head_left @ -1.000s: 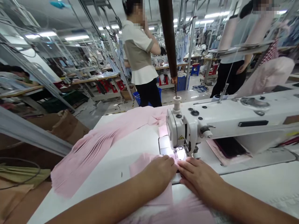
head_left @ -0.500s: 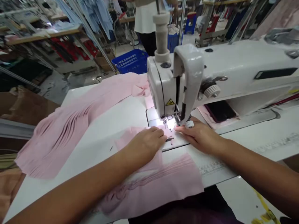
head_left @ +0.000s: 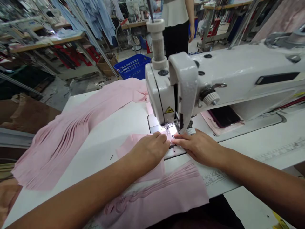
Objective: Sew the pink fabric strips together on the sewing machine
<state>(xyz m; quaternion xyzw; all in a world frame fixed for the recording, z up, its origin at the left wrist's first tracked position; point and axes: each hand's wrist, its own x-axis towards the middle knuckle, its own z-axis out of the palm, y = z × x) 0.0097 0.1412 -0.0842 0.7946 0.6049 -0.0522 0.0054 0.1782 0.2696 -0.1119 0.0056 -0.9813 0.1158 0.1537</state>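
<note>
Both hands work at the needle area of a white sewing machine [head_left: 228, 63] mounted on a white table [head_left: 107, 143]. The left hand [head_left: 151, 149] lies palm down on a pink fabric piece [head_left: 127, 144], fingers bent and close together; whether it pinches the cloth cannot be told. The piece lies flat left of the needle, its inner end at the lit presser foot [head_left: 168, 129]. The right hand [head_left: 202, 147] is just right of the foot, fingers narrow and extended, tips at the cloth's edge; any grip there cannot be confirmed.

A layered pink pile [head_left: 57, 140] covers the table's left side. A second pink stack [head_left: 164, 198] lies at the near edge, below the hands. A dark phone [head_left: 225, 116] rests on pink cloth [head_left: 213, 125] under the machine arm. Beyond the table are a blue basket [head_left: 133, 65] and a standing person [head_left: 176, 35], partly hidden by the machine.
</note>
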